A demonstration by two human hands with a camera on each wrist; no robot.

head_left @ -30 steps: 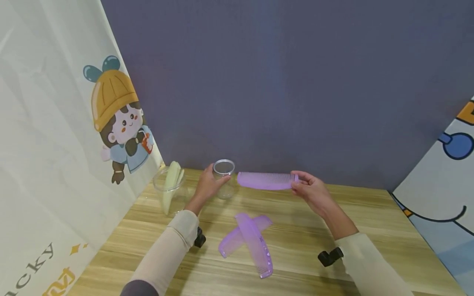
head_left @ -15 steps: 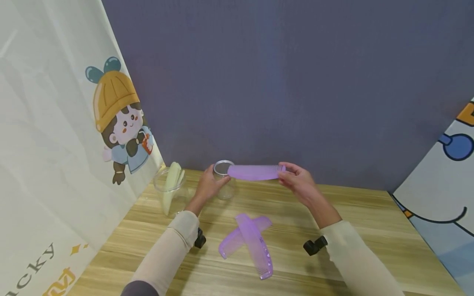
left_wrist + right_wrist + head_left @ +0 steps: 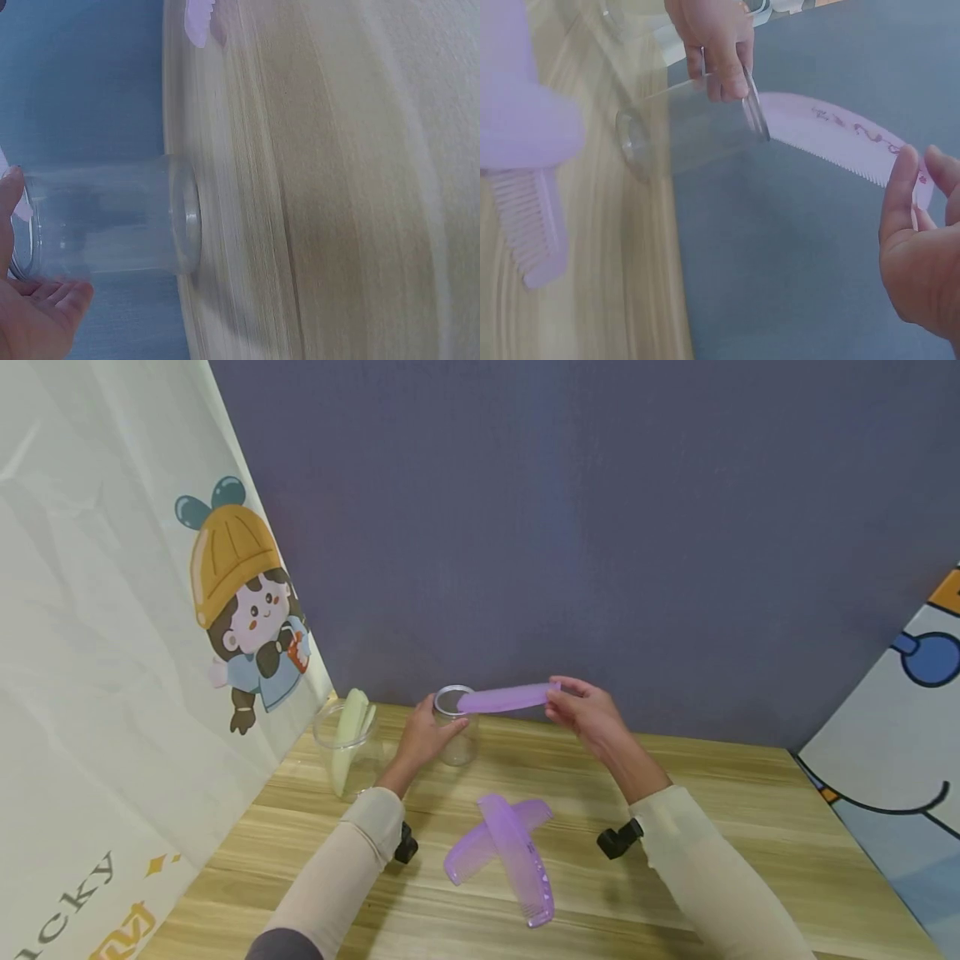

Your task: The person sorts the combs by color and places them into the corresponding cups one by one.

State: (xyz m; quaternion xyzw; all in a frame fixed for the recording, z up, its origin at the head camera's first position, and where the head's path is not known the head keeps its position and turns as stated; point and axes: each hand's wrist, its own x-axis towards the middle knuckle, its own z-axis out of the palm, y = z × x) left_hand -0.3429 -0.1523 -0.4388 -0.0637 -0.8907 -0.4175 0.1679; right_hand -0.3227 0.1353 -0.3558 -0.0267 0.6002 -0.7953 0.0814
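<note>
**Comb (image 3: 504, 698) over the jar (image 3: 459, 747): a snag at the rim is my worry**

I have the comb nearly level, its far tip at the jar's mouth; whether the tip is inside or just above, I can't tell. The right hand (image 3: 588, 717) pinches only the other end between thumb and fingers, so I'd expect it to pivot if the tip catches. Pushed flat like this, it could lever the jar over; I'd want it steeper first. The clear jar stands upright on the surface (image 3: 675, 802), and the left hand (image 3: 426, 739) grips it near the rim, close to where a slipping tip might scrape. The comb looks longer than the jar is deep, so it may leave things top-heavy. Nearer me, two crossed purple combs (image 3: 516, 860) lie below the right forearm's reach; a low sleeve could nudge them.
</note>
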